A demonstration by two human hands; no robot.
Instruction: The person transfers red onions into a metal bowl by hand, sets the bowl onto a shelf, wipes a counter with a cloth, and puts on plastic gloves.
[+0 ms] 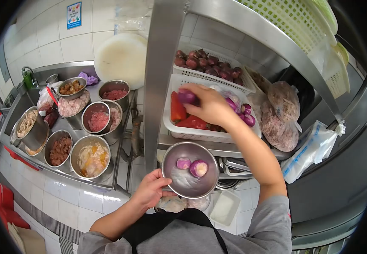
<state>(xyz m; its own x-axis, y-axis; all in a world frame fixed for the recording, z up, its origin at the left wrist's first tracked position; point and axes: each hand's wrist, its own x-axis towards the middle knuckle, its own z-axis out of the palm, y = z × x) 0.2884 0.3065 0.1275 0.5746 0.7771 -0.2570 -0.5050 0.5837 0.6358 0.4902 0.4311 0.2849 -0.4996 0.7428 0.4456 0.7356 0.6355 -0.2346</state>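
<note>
My left hand (153,186) grips the rim of a round steel bowl (209,185), thumb inside and fingers beneath. Two peeled purple onions (198,168) lie in the bowl. With its fingers closed round another purple onion (187,97), my right hand (210,106) reaches over a white plastic basket (200,134). Inside that basket are red bell peppers (178,108) at the left and several more purple onions (248,120) at the right. My right hand and forearm hide part of the basket's contents.
Behind stands a basket of unpeeled red onions (209,63). A steel shelf post (160,84) rises at left. Bagged food (278,122) sits at right. On the left steel counter, several pots hold meat (60,150). A green basket (285,25) hangs overhead.
</note>
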